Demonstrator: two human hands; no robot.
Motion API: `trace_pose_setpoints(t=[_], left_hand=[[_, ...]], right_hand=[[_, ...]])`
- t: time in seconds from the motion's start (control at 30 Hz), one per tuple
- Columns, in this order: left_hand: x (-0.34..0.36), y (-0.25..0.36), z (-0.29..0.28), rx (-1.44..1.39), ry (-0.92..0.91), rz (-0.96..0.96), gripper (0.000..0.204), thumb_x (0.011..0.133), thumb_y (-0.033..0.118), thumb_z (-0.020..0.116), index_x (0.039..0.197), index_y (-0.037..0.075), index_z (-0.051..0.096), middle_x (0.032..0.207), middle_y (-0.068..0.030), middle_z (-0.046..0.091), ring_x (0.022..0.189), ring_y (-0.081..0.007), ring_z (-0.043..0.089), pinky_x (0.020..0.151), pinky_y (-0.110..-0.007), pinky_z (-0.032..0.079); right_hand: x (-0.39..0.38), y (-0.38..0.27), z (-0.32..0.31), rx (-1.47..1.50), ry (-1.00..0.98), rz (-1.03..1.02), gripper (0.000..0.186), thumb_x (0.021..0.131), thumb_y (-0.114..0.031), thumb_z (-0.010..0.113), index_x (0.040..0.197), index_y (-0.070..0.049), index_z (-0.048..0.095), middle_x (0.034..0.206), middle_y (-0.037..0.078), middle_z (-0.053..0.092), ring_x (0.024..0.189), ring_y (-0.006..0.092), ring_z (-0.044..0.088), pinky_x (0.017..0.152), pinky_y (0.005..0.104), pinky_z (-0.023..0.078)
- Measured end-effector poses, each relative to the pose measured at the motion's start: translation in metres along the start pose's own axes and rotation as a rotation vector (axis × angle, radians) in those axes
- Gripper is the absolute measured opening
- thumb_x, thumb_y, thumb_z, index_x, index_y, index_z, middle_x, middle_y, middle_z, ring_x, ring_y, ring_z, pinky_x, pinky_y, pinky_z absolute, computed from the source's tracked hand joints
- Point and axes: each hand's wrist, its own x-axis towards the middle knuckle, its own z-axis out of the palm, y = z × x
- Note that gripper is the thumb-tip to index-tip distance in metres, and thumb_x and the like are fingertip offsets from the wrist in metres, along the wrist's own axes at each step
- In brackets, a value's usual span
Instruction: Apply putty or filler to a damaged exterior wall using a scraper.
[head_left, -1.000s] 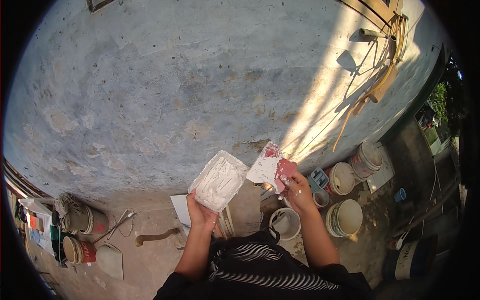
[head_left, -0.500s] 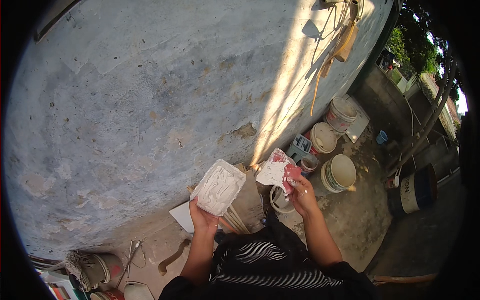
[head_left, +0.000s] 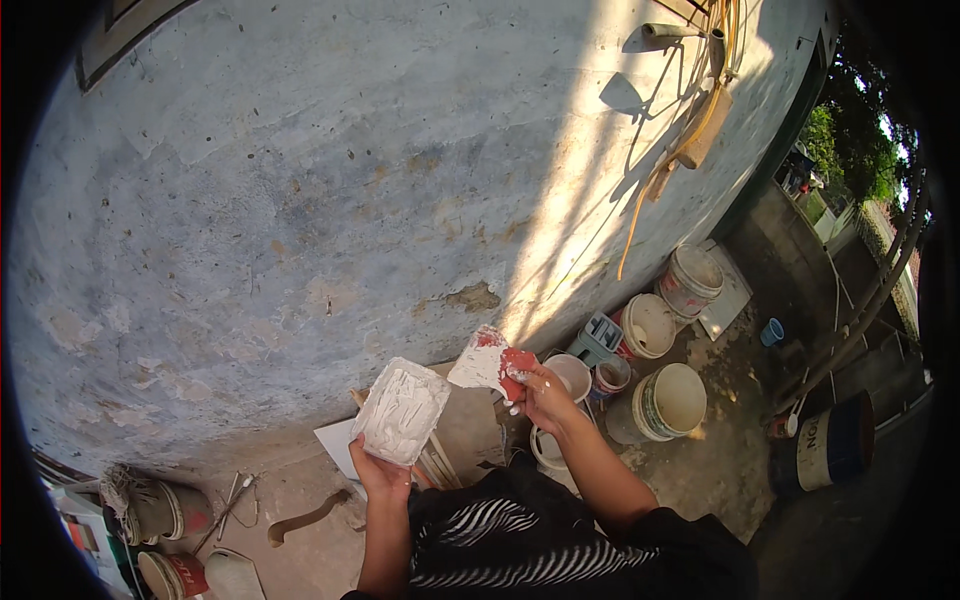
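My left hand [head_left: 382,476] grips the lower edge of a shallow rectangular tray [head_left: 377,400], tilted in front of me. White putty [head_left: 406,408] with ridged marks is spread over its face. In my right hand [head_left: 546,400] is a red putty spreader [head_left: 516,372], its broad blade largely coated with white putty. Its blade is just right of the tray's upper right corner; whether the two touch I cannot tell. White smears show on my right fingers. Ahead stands a worn bluish-grey wall [head_left: 260,230], apart from both hands.
Several buckets [head_left: 672,402] stand along the wall's foot to the right. Hoses and tools [head_left: 700,130] hang on the wall. A dark barrel [head_left: 836,445] is at far right. Lower left are more buckets [head_left: 180,510] and a curved piece [head_left: 305,518]. A white board [head_left: 338,448] lies behind my left hand.
My right hand has brought the spreader leftward, closer to the tray. The tray sits a little lower and further left in the picture, and the whole view has shifted.
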Motion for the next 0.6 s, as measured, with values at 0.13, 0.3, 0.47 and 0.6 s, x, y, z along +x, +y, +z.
trace_pose_setpoints(t=[0.13, 0.3, 0.47, 0.6], left_hand=[[0.004, -0.104, 0.077, -0.002, 0.006, 0.045, 0.065, 0.092, 0.039, 0.036, 0.145, 0.002, 0.037, 0.146, -0.0169, 0.045, 0.131, -0.0356, 0.048, 0.105, -0.051, 0.043], [0.053, -0.184, 0.105, 0.010, 0.094, 0.089, 0.071, 0.087, 0.048, 0.037, 0.149, 0.011, 0.034, 0.148, -0.0135, 0.043, 0.131, -0.0392, 0.047, 0.095, -0.062, 0.046], [0.074, -0.215, 0.142, 0.047, 0.159, 0.116, 0.073, 0.086, 0.049, 0.038, 0.148, 0.010, 0.035, 0.148, -0.0145, 0.043, 0.130, -0.0395, 0.048, 0.093, -0.060, 0.048], [0.079, -0.213, 0.155, 0.056, 0.144, 0.149, 0.073, 0.087, 0.048, 0.038, 0.148, 0.009, 0.035, 0.148, -0.0149, 0.043, 0.130, -0.0392, 0.049, 0.092, -0.059, 0.049]], right_hand=[[0.032, -0.075, -0.089, -0.013, -0.057, -0.015, 0.024, 0.096, -0.014, 0.053, 0.119, -0.010, 0.058, 0.090, 0.005, 0.069, 0.068, 0.0168, 0.067, 0.054, 0.0303, 0.053], [0.083, -0.126, -0.188, -0.007, -0.064, 0.075, 0.021, 0.095, -0.018, 0.054, 0.115, -0.011, 0.059, 0.087, 0.003, 0.069, 0.068, 0.0159, 0.066, 0.053, 0.0292, 0.051], [0.146, -0.124, -0.259, 0.071, 0.113, 0.204, 0.016, 0.095, -0.023, 0.056, 0.107, -0.014, 0.061, 0.085, 0.001, 0.069, 0.068, 0.0151, 0.064, 0.059, 0.0303, 0.051], [0.178, -0.122, -0.260, 0.049, 0.245, 0.241, 0.015, 0.096, -0.022, 0.056, 0.109, -0.017, 0.061, 0.081, 0.000, 0.065, 0.066, 0.0147, 0.062, 0.057, 0.0306, 0.051]])
